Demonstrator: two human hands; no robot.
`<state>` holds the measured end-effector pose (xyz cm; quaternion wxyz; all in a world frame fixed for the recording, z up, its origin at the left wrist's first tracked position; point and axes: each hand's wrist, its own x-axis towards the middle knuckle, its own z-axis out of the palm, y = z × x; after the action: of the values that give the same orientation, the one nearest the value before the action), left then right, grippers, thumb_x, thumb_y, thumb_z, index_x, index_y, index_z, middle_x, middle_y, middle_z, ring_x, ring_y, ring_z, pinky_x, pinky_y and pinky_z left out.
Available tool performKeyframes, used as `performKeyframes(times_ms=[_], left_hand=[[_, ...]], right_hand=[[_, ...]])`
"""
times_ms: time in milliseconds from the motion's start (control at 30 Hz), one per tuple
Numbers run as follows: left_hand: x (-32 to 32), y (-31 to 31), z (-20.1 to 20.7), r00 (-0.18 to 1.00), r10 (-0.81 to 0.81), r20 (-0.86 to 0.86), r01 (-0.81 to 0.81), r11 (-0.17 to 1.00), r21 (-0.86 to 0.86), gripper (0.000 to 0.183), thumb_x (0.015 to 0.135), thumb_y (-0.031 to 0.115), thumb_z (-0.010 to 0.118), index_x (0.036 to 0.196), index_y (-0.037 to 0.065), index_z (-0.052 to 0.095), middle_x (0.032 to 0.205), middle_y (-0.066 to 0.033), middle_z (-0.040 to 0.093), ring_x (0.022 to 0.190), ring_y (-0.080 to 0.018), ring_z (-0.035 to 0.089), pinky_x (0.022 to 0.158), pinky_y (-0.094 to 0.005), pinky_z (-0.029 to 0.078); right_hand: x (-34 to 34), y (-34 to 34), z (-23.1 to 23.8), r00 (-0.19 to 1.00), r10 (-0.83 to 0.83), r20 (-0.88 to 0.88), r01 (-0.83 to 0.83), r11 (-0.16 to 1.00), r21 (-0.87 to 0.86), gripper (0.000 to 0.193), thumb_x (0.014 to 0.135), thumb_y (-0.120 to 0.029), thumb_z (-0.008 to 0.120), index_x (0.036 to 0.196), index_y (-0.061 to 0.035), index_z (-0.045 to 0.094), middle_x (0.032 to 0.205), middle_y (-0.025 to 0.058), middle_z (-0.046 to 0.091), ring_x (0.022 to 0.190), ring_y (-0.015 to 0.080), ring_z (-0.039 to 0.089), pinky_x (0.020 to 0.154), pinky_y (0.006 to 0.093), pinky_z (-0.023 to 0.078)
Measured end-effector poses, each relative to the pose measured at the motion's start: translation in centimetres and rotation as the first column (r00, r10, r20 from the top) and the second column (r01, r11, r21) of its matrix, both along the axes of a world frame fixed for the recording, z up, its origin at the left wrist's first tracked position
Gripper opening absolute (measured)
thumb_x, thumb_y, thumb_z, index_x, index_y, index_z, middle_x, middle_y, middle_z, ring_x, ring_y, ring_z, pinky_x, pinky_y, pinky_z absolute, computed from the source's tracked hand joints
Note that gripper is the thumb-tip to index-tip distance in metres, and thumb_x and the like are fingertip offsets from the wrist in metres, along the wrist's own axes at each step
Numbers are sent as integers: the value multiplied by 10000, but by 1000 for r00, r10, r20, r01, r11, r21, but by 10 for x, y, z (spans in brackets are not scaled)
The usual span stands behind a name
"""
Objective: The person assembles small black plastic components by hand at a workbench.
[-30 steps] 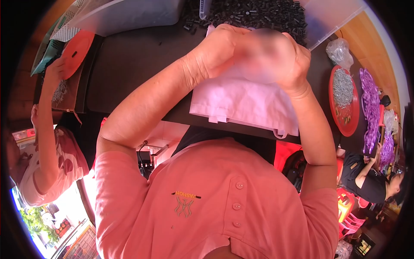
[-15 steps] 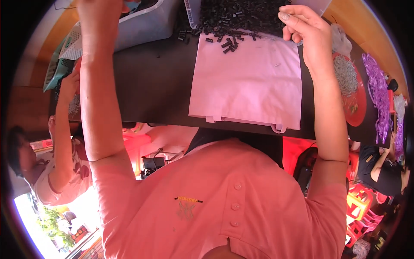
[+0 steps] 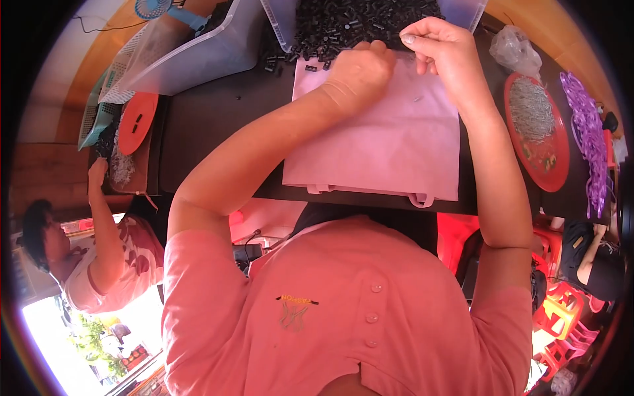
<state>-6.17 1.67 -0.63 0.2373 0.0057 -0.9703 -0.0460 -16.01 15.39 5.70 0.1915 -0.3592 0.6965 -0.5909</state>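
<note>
My left hand (image 3: 362,74) is curled, back upward, over the far edge of a pink cloth bag (image 3: 376,152) lying flat on the dark table. Its fingertips point down beside the loose black parts and are hidden, so what they hold does not show. My right hand (image 3: 441,47) hovers over the bag's far right corner. Thumb and forefinger are pinched, the other fingers curled; anything between them is too small to make out. Past both hands lies a heap of small black cylindrical parts (image 3: 350,30), spilling from a clear plastic bin (image 3: 464,12). One tiny thin piece (image 3: 417,99) rests on the bag.
A grey bin (image 3: 198,56) stands far left, a small blue fan (image 3: 153,6) behind it. On the right are a red tray (image 3: 551,168) of thin metal pieces, a clear plastic bag (image 3: 515,53) and purple strips (image 3: 581,142). A co-worker (image 3: 99,257) sits left by a red plate (image 3: 137,122).
My left hand has come from the grey bin at the far left down and right onto the bag's far edge. My right hand stays pinched, slightly farther left in the picture.
</note>
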Motion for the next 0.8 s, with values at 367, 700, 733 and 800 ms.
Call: performKeyframes(times_ms=[367,700,733,800], left_hand=[[28,-13,65,989,-125,85,-76,75,994,155,895,123,610,897,-32,617,729,-65,604,550,-99,484,476,-238,354],[63,-50,85,993,-13,115,-107,262,959,142,877,121,633,847,-13,666,753,-68,631,604,-103,555,511,-217,405],[68,-62,78,986,74,147,-165,491,855,155,883,144,624,876,0,679,807,-48,633,664,-84,542,555,-219,404],[69,-83,53,976,143,167,-219,598,771,145,860,138,640,866,6,700,825,-40,646,731,-91,568,605,-247,444]], right_hand=[[16,-9,-10,992,119,-34,-122,986,-116,195,877,-124,632,1038,-33,696,855,20,681,761,72,598,617,196,391],[32,-13,-6,995,90,-33,-96,956,-279,127,879,-72,633,990,-24,675,821,7,653,738,74,598,619,207,413],[32,-11,-5,997,65,-47,-75,966,-246,124,878,-73,632,984,-25,673,811,3,645,728,71,593,616,205,411],[31,-10,-4,996,81,-43,-88,969,-231,123,876,-80,633,981,-29,673,806,-1,643,721,67,588,612,204,406]])
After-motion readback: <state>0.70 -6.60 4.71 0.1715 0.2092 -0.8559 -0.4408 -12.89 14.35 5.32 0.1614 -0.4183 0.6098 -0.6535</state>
